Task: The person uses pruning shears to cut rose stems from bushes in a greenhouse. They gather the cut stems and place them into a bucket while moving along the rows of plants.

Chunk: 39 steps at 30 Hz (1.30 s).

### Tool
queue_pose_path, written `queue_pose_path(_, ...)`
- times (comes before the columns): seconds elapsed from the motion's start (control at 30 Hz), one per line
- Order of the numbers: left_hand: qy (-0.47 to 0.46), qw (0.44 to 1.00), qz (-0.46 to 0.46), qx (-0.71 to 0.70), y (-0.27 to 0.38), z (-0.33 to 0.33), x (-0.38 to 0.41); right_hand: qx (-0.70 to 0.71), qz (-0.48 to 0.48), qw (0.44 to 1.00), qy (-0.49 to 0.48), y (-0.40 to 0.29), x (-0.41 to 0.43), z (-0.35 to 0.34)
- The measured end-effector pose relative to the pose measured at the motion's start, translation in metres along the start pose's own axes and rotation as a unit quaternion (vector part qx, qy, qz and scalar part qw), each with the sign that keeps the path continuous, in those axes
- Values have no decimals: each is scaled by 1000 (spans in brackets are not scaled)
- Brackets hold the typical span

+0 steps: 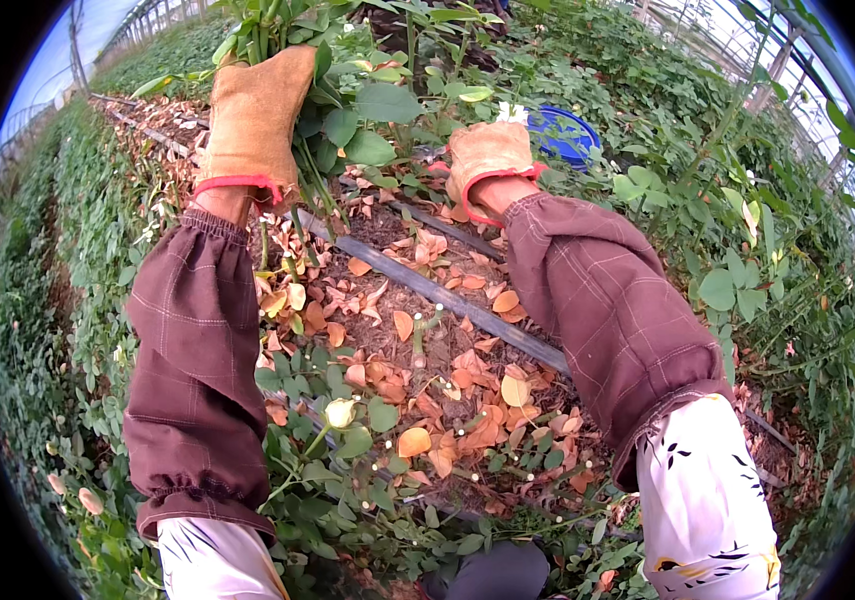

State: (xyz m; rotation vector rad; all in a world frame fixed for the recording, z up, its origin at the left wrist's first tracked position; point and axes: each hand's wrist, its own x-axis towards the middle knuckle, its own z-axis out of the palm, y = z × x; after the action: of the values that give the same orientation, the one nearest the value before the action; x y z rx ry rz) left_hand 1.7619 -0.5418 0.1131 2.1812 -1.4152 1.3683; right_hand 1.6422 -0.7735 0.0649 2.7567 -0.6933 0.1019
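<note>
My left hand point(253, 116), in a tan work glove with a red cuff, is closed around a bunch of leafy cut stems point(266, 30). Their lower ends hang below the glove beside the wrist. My right hand point(489, 154), gloved alike, is curled among the plants to the right of the bunch. A small shiny thing shows at its left side, but too little to name; what its fingers hold is hidden. Just above that glove is a white flower point(513, 112). Broad green leaves point(387, 103) spread between the two hands.
Black irrigation pipes point(427, 285) cross the soil, which is strewn with dry leaves point(465, 375). Cut stem stubs point(418, 341) stick up. A pale rosebud point(340, 412) stands nearer me. A blue round container point(564, 136) lies beyond my right hand. Dense plants line both sides beneath greenhouse frames.
</note>
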Motion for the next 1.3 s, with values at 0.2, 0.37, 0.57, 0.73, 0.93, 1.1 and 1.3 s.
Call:
queue_pose_path(0.2, -57, 993, -107, -9, 46, 14, -4, 0, -24, 998, 65, -29, 3, 33)
queue_pose_path(0.37, -145, 988, -39, -35, 82, 2, 21, 387, -3, 898, 207, -30, -17, 46)
queue_pose_path(0.57, -241, 957, 26, 159, 51, 19, 13, 10, -113, 993, -22, -15, -28, 4)
queue_pose_path(0.73, -65, 997, -36, -16, 14, -47, -31, 43, -35, 997, -57, 23, -44, -28)
queue_pose_path(0.93, 49, 983, -107, -143, -4, -25, -88, -82, -45, 996, 13, 14, -2, -7)
queue_pose_path(1.1, -154, 979, -107, -85, 12, -11, -127, -52, -13, 999, 3, -19, 15, 12)
queue_pose_path(1.3, -202, 955, -139, -167, 44, -8, -111, -20, -44, 998, -36, -8, 2, 20)
